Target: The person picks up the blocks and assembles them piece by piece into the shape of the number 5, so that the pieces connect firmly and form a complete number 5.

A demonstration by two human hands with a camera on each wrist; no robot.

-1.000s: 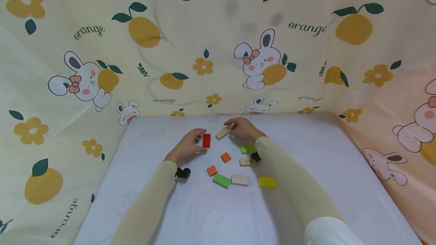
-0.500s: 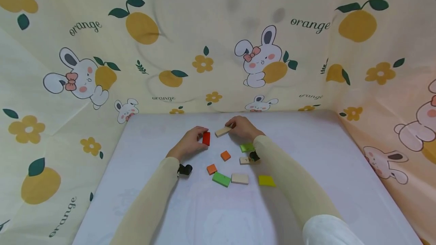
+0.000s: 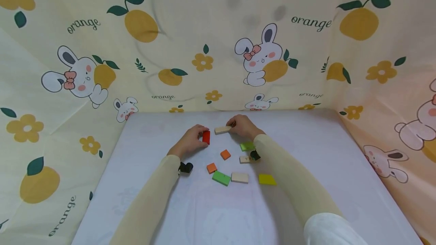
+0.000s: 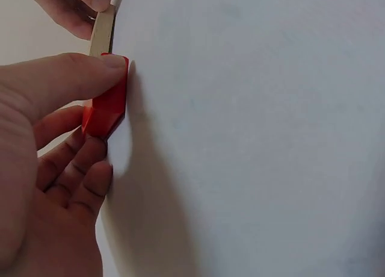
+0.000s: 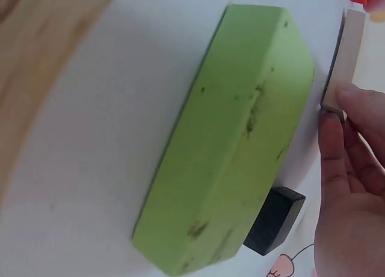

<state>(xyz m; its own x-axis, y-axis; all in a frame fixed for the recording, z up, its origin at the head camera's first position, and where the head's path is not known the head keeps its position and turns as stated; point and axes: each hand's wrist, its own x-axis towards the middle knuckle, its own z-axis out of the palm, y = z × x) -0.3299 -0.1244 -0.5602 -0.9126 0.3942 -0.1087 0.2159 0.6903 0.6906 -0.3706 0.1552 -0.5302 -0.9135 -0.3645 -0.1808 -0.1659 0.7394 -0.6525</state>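
Observation:
My left hand [image 3: 189, 139] grips a red block [image 3: 206, 137] between thumb and fingers, at the far middle of the table. In the left wrist view its thumb lies along the top of the red block [image 4: 110, 99]. Across from it, my right hand [image 3: 243, 127] pinches the right end of a plain wooden block [image 3: 222, 129]. The right wrist view shows thumb and fingertips on the near end of that wooden block [image 5: 346, 60]. Both blocks are close together at the tabletop, the wooden one slightly farther back.
Below the hands lie two orange blocks [image 3: 225, 154], a green block [image 3: 221, 178], a pale wooden block [image 3: 240, 177] and a yellow block [image 3: 267, 179]. Under the right forearm are a light green block [image 3: 247, 146] and a printed wooden block [image 3: 244, 159]. A dark block [image 5: 275, 220] shows behind the green one.
The wooden block in my right hand has turned from a slant to nearly level across the view. My left hand keeps the red block almost in place; the head view has tilted slightly.

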